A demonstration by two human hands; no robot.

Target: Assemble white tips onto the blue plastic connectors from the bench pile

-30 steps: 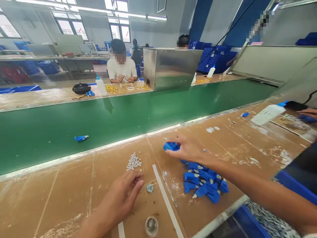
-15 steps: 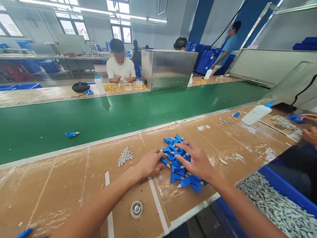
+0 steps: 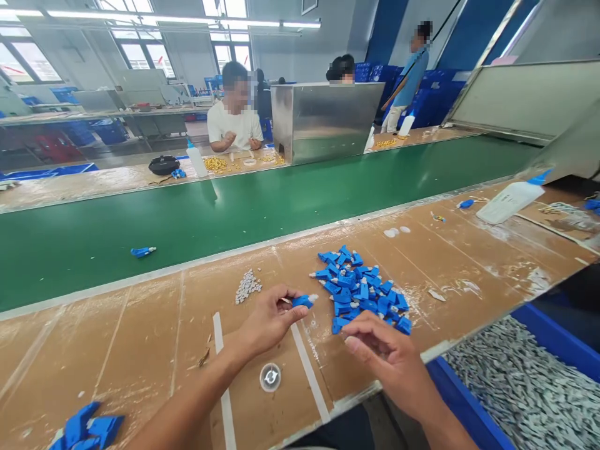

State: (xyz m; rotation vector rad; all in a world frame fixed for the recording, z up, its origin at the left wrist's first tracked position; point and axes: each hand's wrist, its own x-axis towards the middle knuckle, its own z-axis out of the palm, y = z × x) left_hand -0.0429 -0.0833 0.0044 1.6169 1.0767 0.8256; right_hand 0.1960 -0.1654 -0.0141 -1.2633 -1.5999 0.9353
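In the head view my left hand (image 3: 268,319) pinches a small blue plastic part with a pale tip (image 3: 302,301), held just left of the pile and pointing right. A heap of similar blue parts (image 3: 360,289) lies on the brown-covered bench. Beside its near edge hovers my right hand (image 3: 391,359), fingers curved and apart from the thumb, with nothing visible between them. Small grey pieces (image 3: 248,287) form a little cluster beyond my left hand. Nearer to me sits a round clear dish (image 3: 270,377).
A green conveyor belt (image 3: 244,219) runs behind the bench, carrying one blue part (image 3: 143,252). More blue parts (image 3: 100,428) lie at lower left. At right are a white squeeze bottle (image 3: 509,203) and a blue bin (image 3: 462,400) of grey pieces. People sit and stand across the belt.
My left hand has drawn back slightly from the pile with a blue part. My right hand has come off the pile toward its near edge. The view has shifted, showing more parts at lower left.
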